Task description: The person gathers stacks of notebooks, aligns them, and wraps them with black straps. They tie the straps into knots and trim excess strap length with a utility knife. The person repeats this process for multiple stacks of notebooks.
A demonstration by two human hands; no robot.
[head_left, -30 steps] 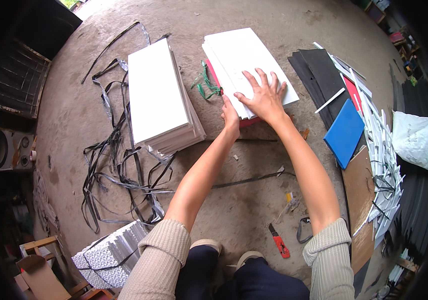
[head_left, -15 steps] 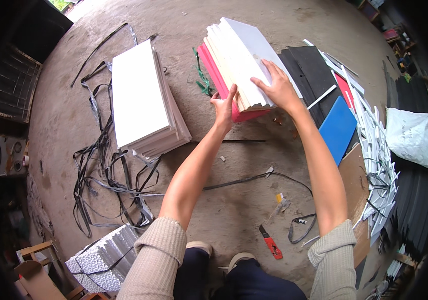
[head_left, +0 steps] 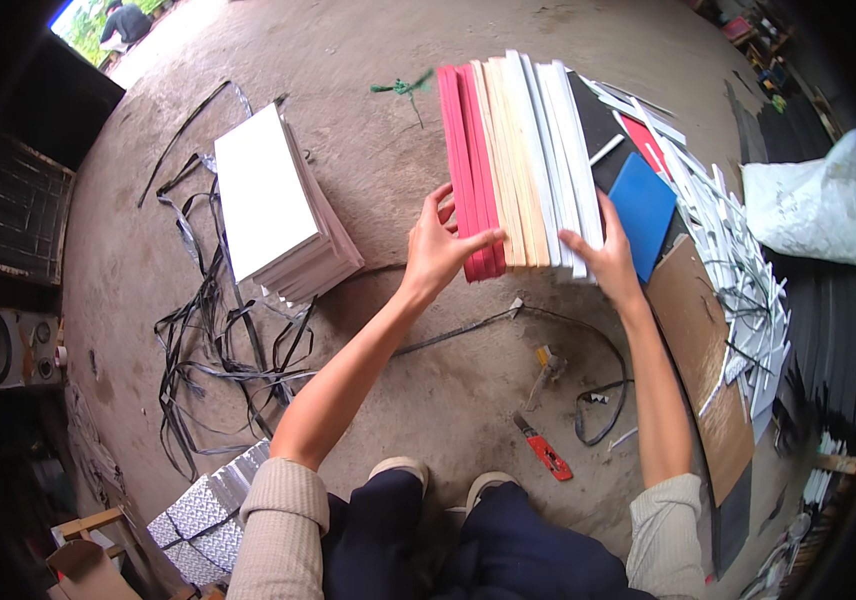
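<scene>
Between my two hands is a stack of foam-like sheets [head_left: 523, 165], turned on edge, with red, cream and white layers side by side. My left hand [head_left: 438, 242] grips the red side, its thumb across the near edge. On the white side my right hand [head_left: 603, 255] presses, thumb on the near edge and fingers mostly hidden behind. Whether the stack touches the floor cannot be made out. A second stack of white sheets [head_left: 273, 200] lies on the floor to the left, apart from my hands.
Tangled black strapping [head_left: 213, 370] lies left, and a red utility knife [head_left: 548, 455] near my feet. To the right are a blue sheet [head_left: 643, 215], a brown board [head_left: 693, 350], heaped white strips [head_left: 723, 270] and a white sack [head_left: 813, 200]. A strapped silver bundle [head_left: 198, 525] sits lower left.
The stack has been tipped, so its layered edges now face up toward me. My left hand has moved slightly left, my right hand down and right. A green tie now lies apart from it.
</scene>
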